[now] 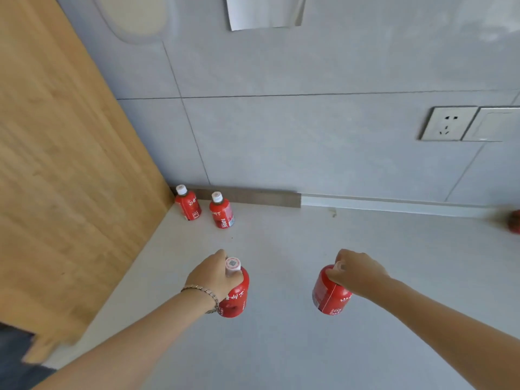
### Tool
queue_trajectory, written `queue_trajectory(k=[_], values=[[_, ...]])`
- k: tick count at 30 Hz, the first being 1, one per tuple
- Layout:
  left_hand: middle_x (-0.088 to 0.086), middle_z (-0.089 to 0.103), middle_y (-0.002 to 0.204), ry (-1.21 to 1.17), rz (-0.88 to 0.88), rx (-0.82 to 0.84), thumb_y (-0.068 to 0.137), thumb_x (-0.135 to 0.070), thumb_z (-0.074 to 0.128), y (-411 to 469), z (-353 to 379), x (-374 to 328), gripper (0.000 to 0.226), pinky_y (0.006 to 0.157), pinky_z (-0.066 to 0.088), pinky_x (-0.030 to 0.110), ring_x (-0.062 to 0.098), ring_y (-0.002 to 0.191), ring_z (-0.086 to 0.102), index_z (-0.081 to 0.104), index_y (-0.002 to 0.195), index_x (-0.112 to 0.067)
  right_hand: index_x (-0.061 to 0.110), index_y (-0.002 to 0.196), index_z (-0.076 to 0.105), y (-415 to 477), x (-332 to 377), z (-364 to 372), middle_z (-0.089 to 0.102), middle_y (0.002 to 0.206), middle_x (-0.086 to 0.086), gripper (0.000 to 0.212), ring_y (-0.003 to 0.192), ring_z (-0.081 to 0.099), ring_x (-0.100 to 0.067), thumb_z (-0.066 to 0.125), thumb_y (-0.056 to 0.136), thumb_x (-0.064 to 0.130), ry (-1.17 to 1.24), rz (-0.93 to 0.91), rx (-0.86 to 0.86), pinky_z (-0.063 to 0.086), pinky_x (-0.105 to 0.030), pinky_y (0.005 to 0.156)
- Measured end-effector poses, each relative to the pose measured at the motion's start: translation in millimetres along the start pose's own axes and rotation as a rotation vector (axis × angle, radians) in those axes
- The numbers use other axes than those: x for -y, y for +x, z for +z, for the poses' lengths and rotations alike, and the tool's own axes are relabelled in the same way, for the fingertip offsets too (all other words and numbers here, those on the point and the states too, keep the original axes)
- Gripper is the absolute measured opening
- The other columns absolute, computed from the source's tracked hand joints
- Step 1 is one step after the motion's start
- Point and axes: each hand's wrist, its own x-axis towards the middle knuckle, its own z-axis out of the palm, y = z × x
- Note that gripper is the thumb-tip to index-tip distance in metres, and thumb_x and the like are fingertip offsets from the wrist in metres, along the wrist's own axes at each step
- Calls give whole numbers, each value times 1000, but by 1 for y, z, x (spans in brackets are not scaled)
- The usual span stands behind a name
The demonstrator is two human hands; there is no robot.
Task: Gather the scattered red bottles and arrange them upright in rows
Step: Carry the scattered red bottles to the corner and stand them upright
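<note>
Two red bottles with white caps stand upright side by side in the far left corner of the pale counter: one (188, 205) against the wooden panel, the other (222, 211) just to its right. My left hand (211, 277) grips a third red bottle (235, 298) by its neck, upright over the counter. My right hand (357, 273) grips a fourth red bottle (329, 295) around its cap and neck, also upright. A blurred red object (515, 220), possibly another bottle, shows at the far right edge.
A wooden side panel (62, 175) bounds the counter (281, 347) on the left. The grey tiled wall (281, 136) rises behind, with a power socket (447, 123) and a switch plate at right. A bracelet sits on my left wrist.
</note>
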Motion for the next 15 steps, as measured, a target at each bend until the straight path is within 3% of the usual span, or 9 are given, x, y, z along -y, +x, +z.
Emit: queue_trajectory(k=[6,12,15], values=[[3,54,87,3,-150,-37,85,-31,55,60,-32,55,22,69,44,31,22,81,53,40,89,-15,16,123,53,74,95,20,64,120,-8,36,105,63,-28,51,90,32,100,-63,-21,57,-34,83],[2,50,76,-59,-246,-44,85,-28,55,113,-41,89,19,62,37,26,23,75,51,42,87,-14,14,122,51,159,168,42,61,120,-12,36,107,60,-32,50,91,31,136,-65,-11,51,-35,86],[2,53,83,-71,-246,-25,85,-28,56,134,-41,101,20,66,39,26,22,78,51,42,89,-15,10,122,48,188,188,55,60,121,-16,34,110,59,-35,46,93,27,169,-5,-4,48,-35,87]])
